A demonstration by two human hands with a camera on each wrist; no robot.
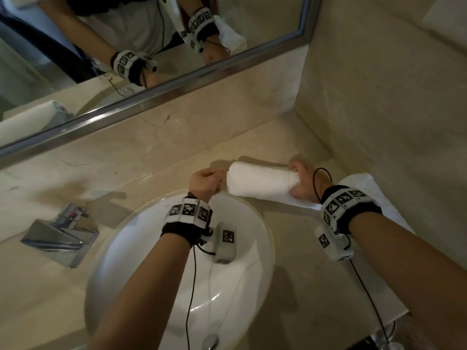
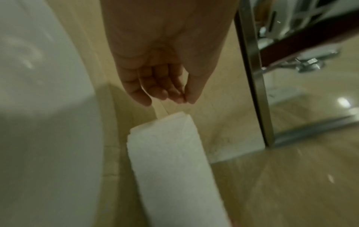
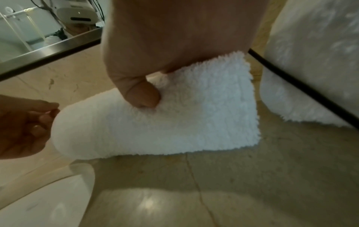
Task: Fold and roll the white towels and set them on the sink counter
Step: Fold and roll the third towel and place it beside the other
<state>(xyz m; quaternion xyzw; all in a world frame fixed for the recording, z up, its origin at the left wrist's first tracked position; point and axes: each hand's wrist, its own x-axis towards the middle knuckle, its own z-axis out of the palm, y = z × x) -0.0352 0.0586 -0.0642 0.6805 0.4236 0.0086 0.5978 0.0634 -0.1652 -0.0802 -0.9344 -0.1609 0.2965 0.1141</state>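
A rolled white towel (image 1: 260, 183) (image 2: 170, 161) (image 3: 174, 122) lies on the beige marble counter (image 1: 151, 162), behind the sink near the right corner. My right hand (image 1: 300, 183) (image 3: 147, 98) grips the roll's right end, with the thumb pressed into the pile. My left hand (image 1: 204, 183) (image 2: 165, 92) (image 3: 25, 127) is at the roll's left end with its fingers curled against the thumb, holding nothing. The left wrist view shows a small gap between the fingertips and the towel.
A second white towel (image 1: 366, 188) (image 3: 310, 76) lies flat under my right wrist by the side wall (image 1: 391, 97). The white round basin (image 1: 267, 223) is below my arms, the chrome faucet (image 1: 58, 233) at left, and the mirror (image 1: 151, 46) behind.
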